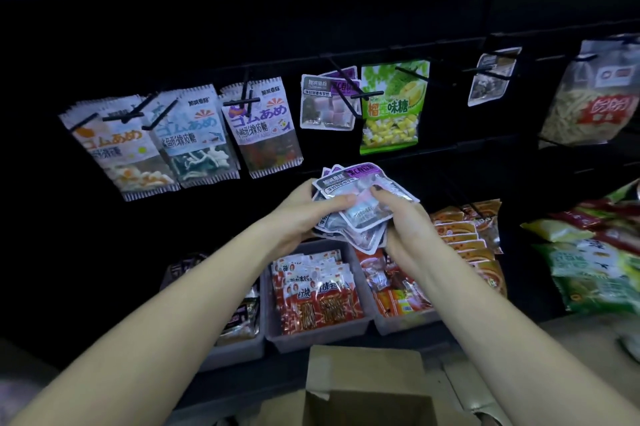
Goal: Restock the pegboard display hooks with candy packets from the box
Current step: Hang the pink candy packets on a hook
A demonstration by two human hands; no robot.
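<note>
Purple-topped candy packets (360, 204), fanned stack: left hand (304, 214) and right hand (401, 221), forearms extended, both grip it.

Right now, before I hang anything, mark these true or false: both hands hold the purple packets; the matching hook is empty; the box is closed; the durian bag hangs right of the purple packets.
1. Both the left hand and right hand hold the stack of purple packets. True.
2. The matching hook is empty. False: purple packets on the hook already hang there.
3. The cardboard box is closed. False: its flaps are open.
4. The green durian bag hangs right of the hung purple packets. True.
</note>
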